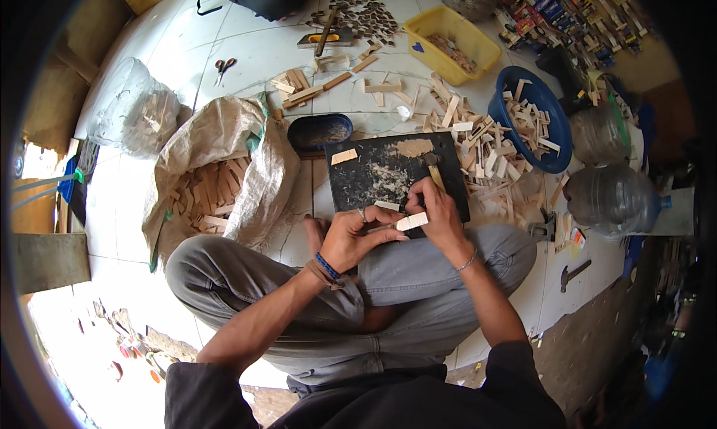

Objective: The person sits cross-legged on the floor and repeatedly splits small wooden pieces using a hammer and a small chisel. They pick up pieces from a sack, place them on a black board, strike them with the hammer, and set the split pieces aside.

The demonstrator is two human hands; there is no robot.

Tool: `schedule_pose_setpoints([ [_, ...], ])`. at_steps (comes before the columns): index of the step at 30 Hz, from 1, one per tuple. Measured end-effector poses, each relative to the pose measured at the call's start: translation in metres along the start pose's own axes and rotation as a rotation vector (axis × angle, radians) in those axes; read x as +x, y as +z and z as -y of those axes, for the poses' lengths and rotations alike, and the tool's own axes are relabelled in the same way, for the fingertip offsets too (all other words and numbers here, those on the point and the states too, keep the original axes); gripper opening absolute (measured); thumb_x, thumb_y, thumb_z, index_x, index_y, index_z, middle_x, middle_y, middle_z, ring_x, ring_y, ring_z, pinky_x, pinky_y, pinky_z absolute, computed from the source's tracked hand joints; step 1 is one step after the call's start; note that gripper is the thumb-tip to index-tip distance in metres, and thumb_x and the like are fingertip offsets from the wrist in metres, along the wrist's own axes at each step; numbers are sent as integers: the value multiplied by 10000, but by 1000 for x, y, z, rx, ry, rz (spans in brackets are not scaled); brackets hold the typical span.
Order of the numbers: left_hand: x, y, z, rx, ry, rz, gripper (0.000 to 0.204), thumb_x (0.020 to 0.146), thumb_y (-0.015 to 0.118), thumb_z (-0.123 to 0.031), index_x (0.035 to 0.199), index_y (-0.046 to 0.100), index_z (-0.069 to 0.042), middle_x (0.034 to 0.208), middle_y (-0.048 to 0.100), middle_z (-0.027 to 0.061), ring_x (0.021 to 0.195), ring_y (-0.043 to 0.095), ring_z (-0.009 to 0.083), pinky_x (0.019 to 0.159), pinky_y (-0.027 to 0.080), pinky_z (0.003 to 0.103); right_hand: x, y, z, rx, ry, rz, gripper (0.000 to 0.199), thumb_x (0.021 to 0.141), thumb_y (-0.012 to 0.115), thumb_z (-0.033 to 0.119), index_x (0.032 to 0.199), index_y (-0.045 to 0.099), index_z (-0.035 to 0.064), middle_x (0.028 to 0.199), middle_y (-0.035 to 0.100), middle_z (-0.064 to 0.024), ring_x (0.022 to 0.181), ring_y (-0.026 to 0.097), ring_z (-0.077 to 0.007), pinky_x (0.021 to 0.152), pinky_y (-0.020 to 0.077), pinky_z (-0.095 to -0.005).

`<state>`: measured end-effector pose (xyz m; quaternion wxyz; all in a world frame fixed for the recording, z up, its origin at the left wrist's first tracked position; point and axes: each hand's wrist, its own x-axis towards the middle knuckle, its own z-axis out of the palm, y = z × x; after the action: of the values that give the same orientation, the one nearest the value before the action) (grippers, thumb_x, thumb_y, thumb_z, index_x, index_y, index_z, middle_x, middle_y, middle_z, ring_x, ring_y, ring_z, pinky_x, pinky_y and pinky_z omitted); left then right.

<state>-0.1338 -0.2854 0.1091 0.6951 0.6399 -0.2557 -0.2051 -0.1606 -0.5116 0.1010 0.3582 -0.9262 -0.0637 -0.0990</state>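
Note:
My left hand (357,238) pinches a small pale wooden block (411,221) between thumb and fingers, above my lap at the near edge of a black board (351,186). Close beside it, my right hand (441,216) has its fingers curled and pressed together; whatever they may hold is hidden. Another pale wood piece (386,205) shows just beyond my left fingers. On the board lie wood shavings (390,179), a flat wood piece (344,157) and a tool with a yellowish handle (436,176), partly behind my right hand.
A woven sack (254,156) of wood pieces stands at left, a dark blue oval tub (320,132) beside it. Loose wood sticks surround a blue basin (564,134) at right. Farther off are a yellow tub (485,54) and scissors (222,69). A hammer (575,274) lies right.

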Motion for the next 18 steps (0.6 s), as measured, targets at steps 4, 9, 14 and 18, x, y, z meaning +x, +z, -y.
schedule_pose_setpoints([
  [4, -1, 0, 1, 27, 48, 15, 233, 895, 811, -75, 1092, 733, 22, 1120, 785, 109, 1029, 737, 159, 893, 594, 316, 3, -6, 0, 66, 121, -95, 287, 896, 742, 25, 1148, 605, 41, 909, 691, -116, 780, 672, -196, 663, 520, -336],
  [9, -1, 3, 1, 21, 58, 38, 231, 900, 804, -64, 1097, 724, 26, 1151, 778, 114, 1036, 737, 164, 896, 596, 309, 20, -14, -5, -208, -60, -30, 202, 940, 727, 122, 1126, 679, 62, 976, 711, -95, 799, 682, -299, 678, 523, -376],
  [14, 1, 1, -1, -30, 2, 8, 246, 895, 808, -59, 1108, 718, 27, 1156, 773, 122, 1048, 737, 172, 919, 596, 317, 25, -7, -1, -359, -149, 123, 169, 957, 702, 184, 1094, 705, 84, 942, 667, -89, 784, 655, -337, 712, 512, -421],
  [18, 4, 2, -3, -5, -22, 54, 204, 893, 805, -16, 1058, 696, 34, 1182, 762, 159, 1107, 725, 210, 967, 573, 339, 26, 0, 0, -360, -161, 140, 164, 948, 709, 186, 1085, 707, 95, 923, 639, -83, 754, 648, -318, 724, 513, -422],
])
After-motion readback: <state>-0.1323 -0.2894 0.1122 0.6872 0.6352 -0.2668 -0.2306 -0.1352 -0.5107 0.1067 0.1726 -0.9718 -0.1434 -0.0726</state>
